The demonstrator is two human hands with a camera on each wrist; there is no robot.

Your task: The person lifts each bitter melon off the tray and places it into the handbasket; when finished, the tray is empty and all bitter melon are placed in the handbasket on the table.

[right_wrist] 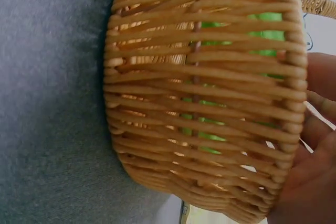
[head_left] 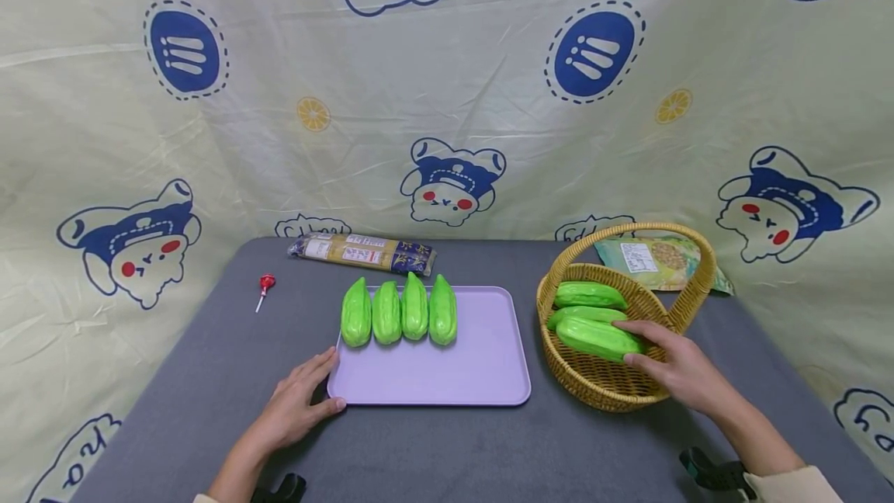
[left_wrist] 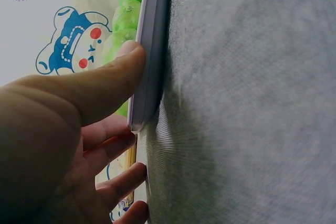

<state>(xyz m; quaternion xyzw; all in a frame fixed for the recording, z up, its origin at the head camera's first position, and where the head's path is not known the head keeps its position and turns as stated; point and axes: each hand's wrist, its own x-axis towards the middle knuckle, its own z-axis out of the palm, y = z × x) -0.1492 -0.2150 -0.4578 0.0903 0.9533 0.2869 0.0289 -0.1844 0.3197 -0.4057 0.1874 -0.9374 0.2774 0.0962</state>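
Observation:
On the purple tray [head_left: 482, 371], several bright green bitter melons [head_left: 415, 309] lie side by side near the far edge, tips pointing away. My left hand [head_left: 296, 402] rests at the tray's near left corner, thumb on the front edge, fingers loosely along the left side. To the right, a wicker basket [head_left: 594, 394] holds three more of these melons. Reaching over its near right rim, my right hand [head_left: 677, 371] pinches the nearest bitter melon [head_left: 597, 338] by its right end, between thumb and fingers. The basket wall hides most of this grip in the right wrist view.
A long pack of noodles [head_left: 363, 253] lies behind the tray. Left of it is a red lollipop [head_left: 266, 286]. A green food bag [head_left: 660, 261] sits behind the basket, whose tall handle [head_left: 632, 228] arches above. A patterned curtain [head_left: 447, 84] closes off the table's back.

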